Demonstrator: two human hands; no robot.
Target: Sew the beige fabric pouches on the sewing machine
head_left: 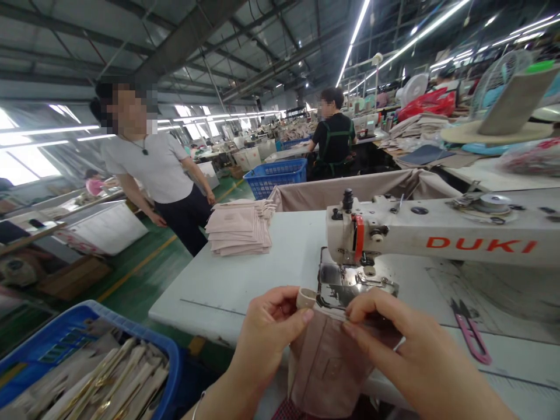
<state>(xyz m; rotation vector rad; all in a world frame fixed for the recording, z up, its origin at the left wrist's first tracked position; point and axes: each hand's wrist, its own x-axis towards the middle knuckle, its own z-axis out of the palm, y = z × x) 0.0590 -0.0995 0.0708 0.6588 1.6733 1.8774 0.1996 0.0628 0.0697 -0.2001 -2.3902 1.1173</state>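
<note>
I have my left grip (272,326) at the upper left corner of a beige fabric piece (330,373), thumb and fingers pinching it where a short curled strip (307,297) stands up. My right grip (402,332) pinches the same piece along its upper edge, thumb and forefinger pressed together on the cloth. The piece is between both hands, just in front of the metal plate (341,293) of the sewing machine (437,233), its lower part hanging at the near edge of the desk (286,271). From this angle I can't tell whether its upper edge touches the plate.

The machine's arm runs off to my right, with red DUKI lettering on its side. Below it, to the right of my right grip, pink-handled snips (471,332) lie on the desk. Beyond my left grip, near the far edge, sits a stack of beige pieces (238,227). Low on my left, a blue basket (175,356) holds more fabric parts, some with gold-coloured metal showing. Past the desk, one person in a pale top (153,169) stands on the left, and another in a dark top with green straps (333,140) is farther back near a second blue basket (280,174).
</note>
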